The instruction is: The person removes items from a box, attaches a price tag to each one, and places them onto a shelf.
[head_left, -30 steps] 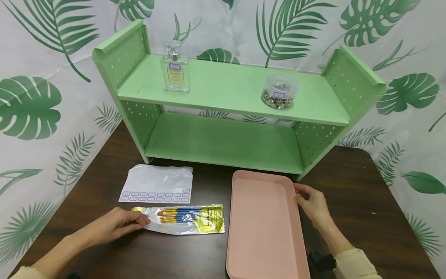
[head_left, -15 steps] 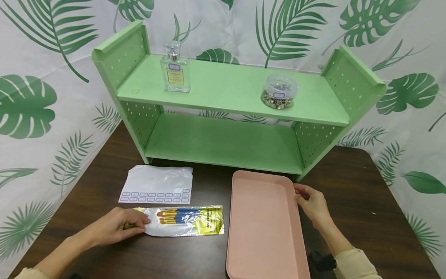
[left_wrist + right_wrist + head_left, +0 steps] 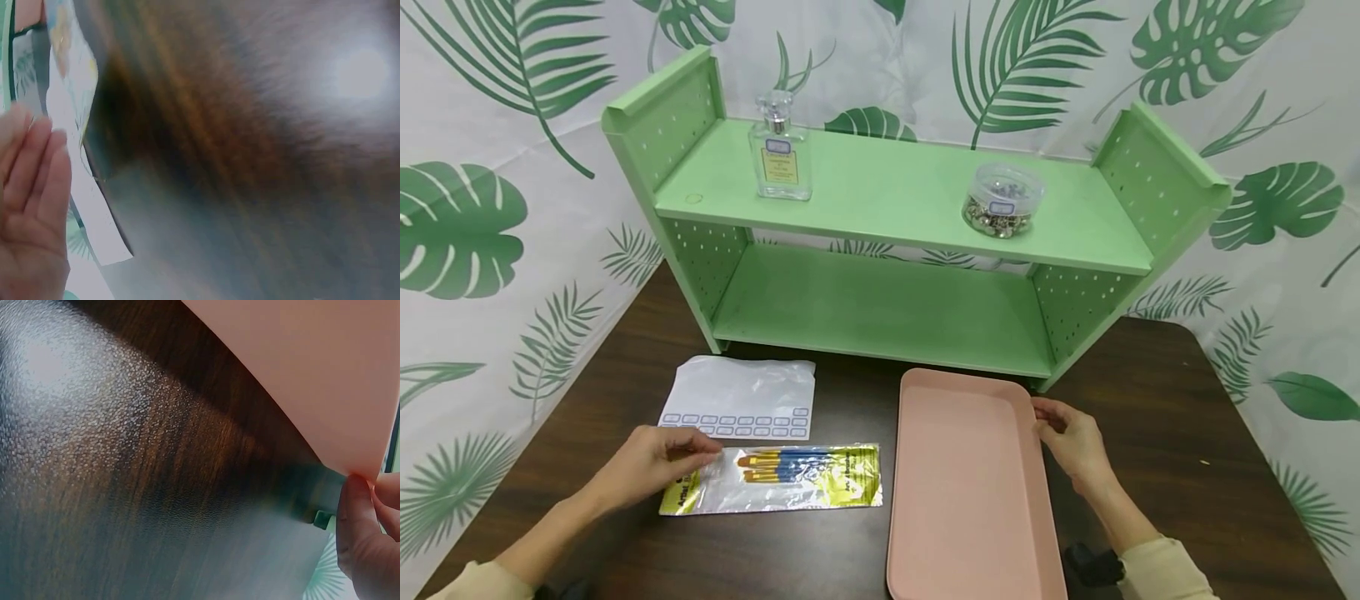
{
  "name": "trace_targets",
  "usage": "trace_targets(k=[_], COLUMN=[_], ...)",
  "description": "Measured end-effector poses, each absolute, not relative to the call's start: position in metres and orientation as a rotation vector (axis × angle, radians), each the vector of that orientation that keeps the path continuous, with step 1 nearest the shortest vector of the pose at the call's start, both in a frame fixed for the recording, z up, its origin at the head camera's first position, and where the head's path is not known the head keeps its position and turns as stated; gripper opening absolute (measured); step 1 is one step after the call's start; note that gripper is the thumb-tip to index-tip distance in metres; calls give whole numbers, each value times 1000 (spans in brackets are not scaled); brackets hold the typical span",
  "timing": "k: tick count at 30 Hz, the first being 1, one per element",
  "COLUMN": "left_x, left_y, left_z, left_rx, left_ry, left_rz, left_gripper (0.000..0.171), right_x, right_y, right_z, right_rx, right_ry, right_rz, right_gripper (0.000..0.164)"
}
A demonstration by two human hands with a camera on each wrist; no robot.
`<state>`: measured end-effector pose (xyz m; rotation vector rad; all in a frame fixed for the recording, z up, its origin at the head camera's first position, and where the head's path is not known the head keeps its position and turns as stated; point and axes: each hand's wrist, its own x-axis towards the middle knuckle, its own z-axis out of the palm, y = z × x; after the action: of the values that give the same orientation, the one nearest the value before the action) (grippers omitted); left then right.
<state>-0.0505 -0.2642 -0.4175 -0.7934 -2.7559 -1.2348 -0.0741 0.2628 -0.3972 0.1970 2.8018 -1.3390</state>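
Note:
A clear packet of paintbrushes (image 3: 793, 479) with yellow printed ends lies on the table left of a pink tray (image 3: 970, 483). My left hand (image 3: 651, 467) is at the packet's upper left edge. In the left wrist view, the fingers of the left hand (image 3: 34, 200) are nearly straight, tips close to the packet (image 3: 78, 87); I see no clear grip. My right hand (image 3: 1077, 442) holds the tray's far right corner. In the right wrist view, thumb and finger of the right hand (image 3: 369, 531) pinch the corner of the tray (image 3: 319, 381).
A green two-tier shelf (image 3: 880, 308) stands behind. On its upper tier are a glass perfume bottle (image 3: 781, 162) and a clear round jar of small metallic pieces (image 3: 1002, 202). A white sheet of labels (image 3: 745, 396) lies behind the brushes, on the dark wooden table (image 3: 1157, 433).
My left hand has moved up from the packet's left end to its upper edge, uncovering the printed yellow end. The packet's left part has shifted slightly toward me. The right hand stays put.

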Motion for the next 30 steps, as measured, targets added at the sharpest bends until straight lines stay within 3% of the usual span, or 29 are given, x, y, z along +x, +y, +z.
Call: trace_targets(k=[5, 11, 20, 30], left_x=[-68, -96, -116, -119], left_y=[-271, -285, -291, -286], left_z=[-412, -413, -420, -419], left_rx=[-323, -37, 120, 175], left_ry=[-2746, -2712, -2907, -2985], left_rz=[-1050, -937, -859, -833], left_gripper=[14, 31, 43, 36], right_x=[-74, -74, -76, -75], right_y=[262, 262, 262, 261], right_z=[-397, -398, -398, -389], right_rx=[209, 214, 223, 207], right_ry=[2801, 2800, 2814, 2826], right_rz=[-1351, -1357, -1325, -1365], right_gripper=[34, 34, 34, 36])
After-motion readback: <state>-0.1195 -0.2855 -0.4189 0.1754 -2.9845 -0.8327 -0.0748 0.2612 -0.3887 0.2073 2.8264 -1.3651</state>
